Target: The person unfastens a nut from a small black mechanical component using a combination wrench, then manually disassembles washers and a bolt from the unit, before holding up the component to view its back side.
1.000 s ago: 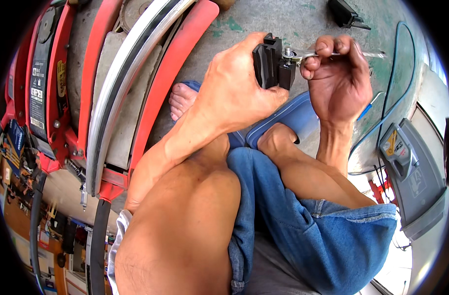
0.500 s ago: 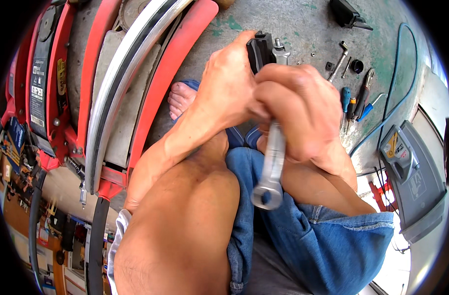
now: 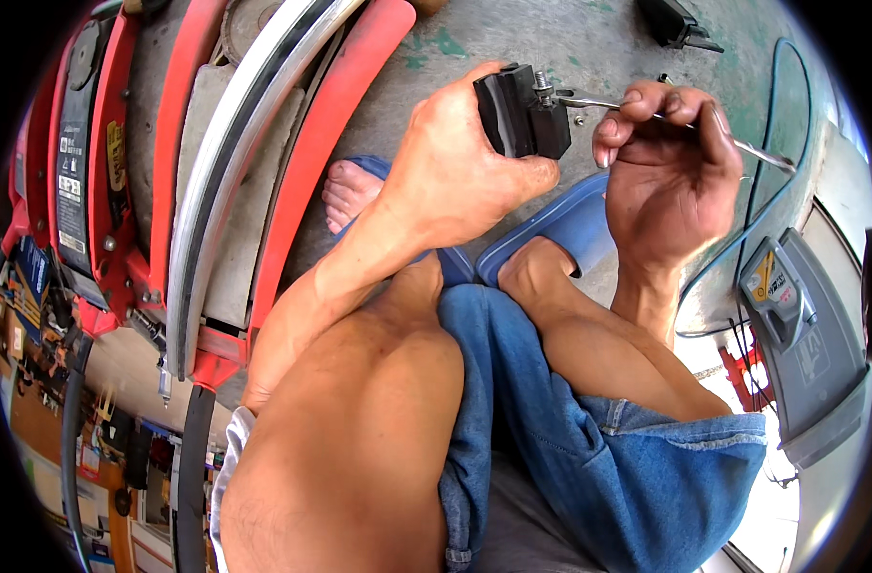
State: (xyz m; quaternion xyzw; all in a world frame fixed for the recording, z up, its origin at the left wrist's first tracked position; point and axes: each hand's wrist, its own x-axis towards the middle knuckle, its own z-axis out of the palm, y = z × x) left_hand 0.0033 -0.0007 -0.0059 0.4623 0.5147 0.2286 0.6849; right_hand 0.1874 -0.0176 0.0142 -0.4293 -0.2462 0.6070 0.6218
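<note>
Left hand (image 3: 446, 158) is wrapped round the black block (image 3: 506, 116), thumb along its near side; you hold it between your two hands, above the floor (image 3: 589, 48). A threaded bolt (image 3: 542, 84) stands up from the block on the side toward your right hand. Right hand (image 3: 667, 162), palm up, pinches the wrench (image 3: 589, 100) partway along its shaft. The wrench's near end meets the bolt's base; whether it is fully seated, cannot tell.

Seat it square before loading it; a tilted end would probably slip. Brace the block firmly against twist, left thumb out of the swing. The mid-shaft pinch suits light turning; gripping nearer the free end should give more leverage. Small metal piece (image 3: 579, 120) lies on the floor between your hands: mind it
</note>
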